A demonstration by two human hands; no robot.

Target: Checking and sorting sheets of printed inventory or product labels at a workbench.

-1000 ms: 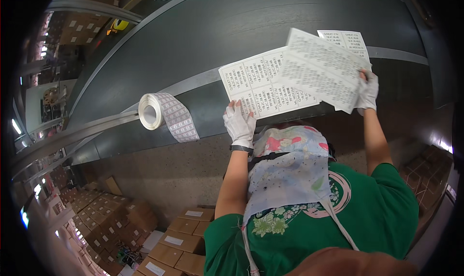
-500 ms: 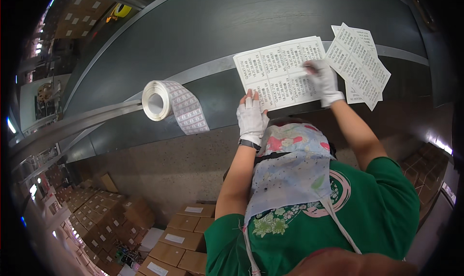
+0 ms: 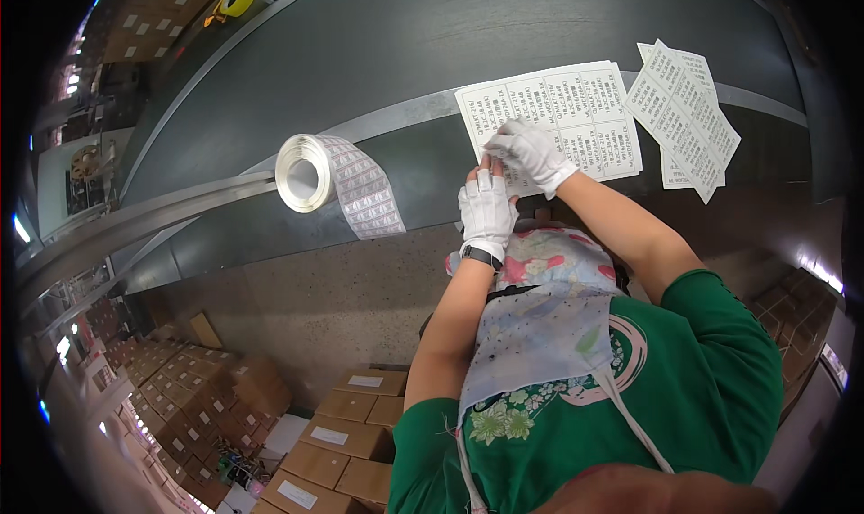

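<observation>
Free lane over dark work surface (image 3: 427, 163) between label roll (image 3: 349, 183) and label-sheet stack (image 3: 562, 109); left hand (image 3: 487, 210), right hand (image 3: 533, 157) block stack's near-left part; fanned sheets (image 3: 688, 122) obstruct right.

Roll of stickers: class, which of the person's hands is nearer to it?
Left. The left hand is to the right of the roll of stickers, at the near edge of the printed sheets; the right hand is further right, over those sheets.

dark bench (image 3: 405, 46) here, got a neat-ish sheet stack (image 3: 598, 109), a skewed pile (image 3: 684, 118) right of it, label roll (image 3: 346, 181) left
</observation>
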